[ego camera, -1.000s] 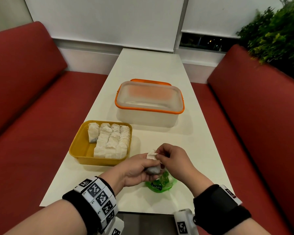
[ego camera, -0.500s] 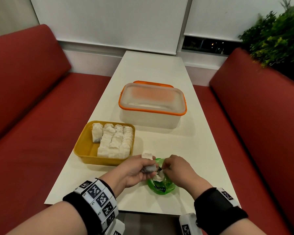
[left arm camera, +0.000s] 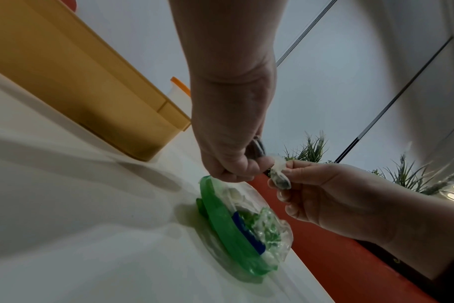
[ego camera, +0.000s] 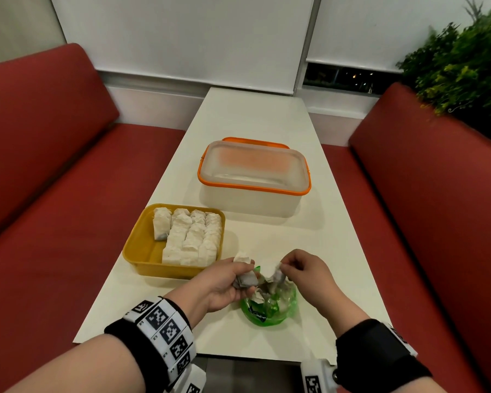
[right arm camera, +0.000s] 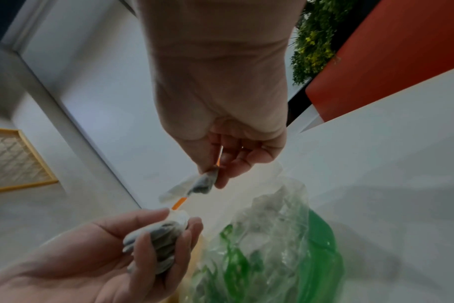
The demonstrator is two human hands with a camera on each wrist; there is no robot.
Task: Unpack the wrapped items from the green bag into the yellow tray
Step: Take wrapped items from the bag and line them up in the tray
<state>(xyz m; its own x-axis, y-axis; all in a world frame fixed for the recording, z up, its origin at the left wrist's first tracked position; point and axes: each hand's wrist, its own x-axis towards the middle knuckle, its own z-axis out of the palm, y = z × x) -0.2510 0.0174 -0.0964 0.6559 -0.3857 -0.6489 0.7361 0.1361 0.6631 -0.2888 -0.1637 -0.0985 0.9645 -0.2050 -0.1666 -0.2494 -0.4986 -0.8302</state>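
Observation:
The green plastic bag (ego camera: 270, 310) lies crumpled near the table's front edge, with white wrapped items still inside it. My left hand (ego camera: 224, 282) grips a small stack of wrapped items (ego camera: 245, 277) just left of the bag's mouth. My right hand (ego camera: 301, 268) pinches a single wrapped item (ego camera: 277, 275) above the bag; the right wrist view shows that item (right arm camera: 200, 184) hanging from thumb and finger above the left hand's stack (right arm camera: 161, 235). The yellow tray (ego camera: 142, 251) stands to the left, holding rows of several wrapped items (ego camera: 193, 236).
A clear plastic box with an orange rim (ego camera: 253, 177) stands beyond the tray at mid table. Red bench seats (ego camera: 54, 222) run along both sides. A green plant (ego camera: 465, 66) stands at the back right. The white table (ego camera: 267, 117) stretches on past the box.
My right hand dipped into the bag and has lifted out one wrapped item, moving up and right. The left hand keeps its stack and has shifted slightly left.

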